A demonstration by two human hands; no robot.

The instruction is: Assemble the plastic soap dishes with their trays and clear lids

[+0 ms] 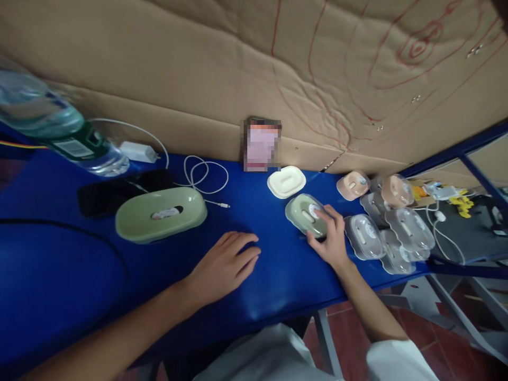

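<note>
My right hand [332,241] grips the right side of a small green box with a clear cover [304,211], thumb at the near edge and fingers over the top. Part of the box is hidden beneath those fingers. My left hand [226,262] rests over the blue table, fingers loosely stretched and nothing in them. Just beyond the green box lies a cream oval piece [286,181], flat on the table. To the left of my left hand is a longer green oval box [161,216] with a label on its top.
Several grey boxes with clear covers [364,238] are stacked at the right, beside peach ones [353,185]. A blurred upright screen [262,145] leans on the cardboard wall [178,69]. A water bottle [59,121], a white charger [138,152] and a looped cable [206,189] are on the left.
</note>
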